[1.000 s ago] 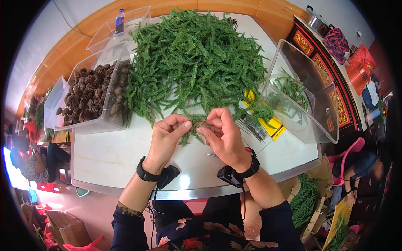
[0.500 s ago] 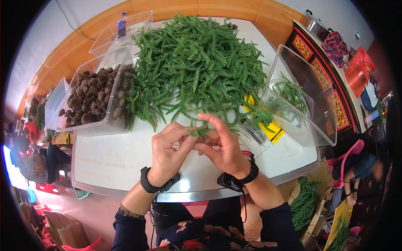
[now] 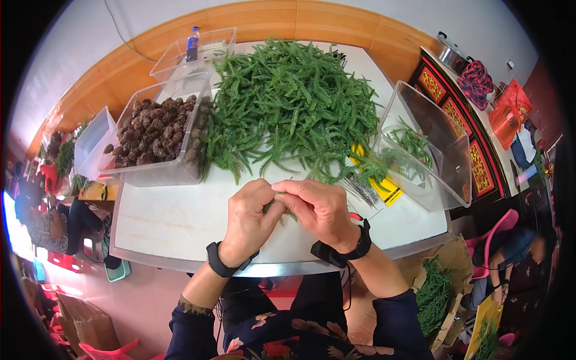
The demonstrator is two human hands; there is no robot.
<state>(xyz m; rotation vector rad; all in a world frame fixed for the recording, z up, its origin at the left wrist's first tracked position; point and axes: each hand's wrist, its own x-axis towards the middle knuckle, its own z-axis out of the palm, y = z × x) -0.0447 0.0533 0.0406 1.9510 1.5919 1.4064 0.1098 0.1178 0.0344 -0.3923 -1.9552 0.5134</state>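
Note:
Over the near middle of the white table (image 3: pixel 174 222), my left hand (image 3: pixel 253 210) and my right hand (image 3: pixel 321 210) meet at the fingertips. Both are closed around a small green artificial fir sprig (image 3: pixel 289 215). Only a few of its needles show between the thumbs; the fingers hide the rest. Just beyond my hands, a large heap of green sprigs (image 3: pixel 294 99) spreads over the far half of the table. To the right of my right hand lie thin dark wires (image 3: pixel 363 191) beside a yellow packet (image 3: pixel 391 193), partly covered by sprigs.
At the left, a clear bin (image 3: pixel 159 177) holds brown pinecones (image 3: pixel 157 129). A tilted clear bin (image 3: pixel 453 183) with some sprigs stands at the right edge. Behind, a bottle (image 3: pixel 192 45) stands by another clear bin. A cardboard box (image 3: pixel 459 264) of greenery sits below right; people sit at both sides.
My raised right fingers have folded down and my fingertips have come together, covering most of the sprig, which showed above them before. The whole view has shifted slightly.

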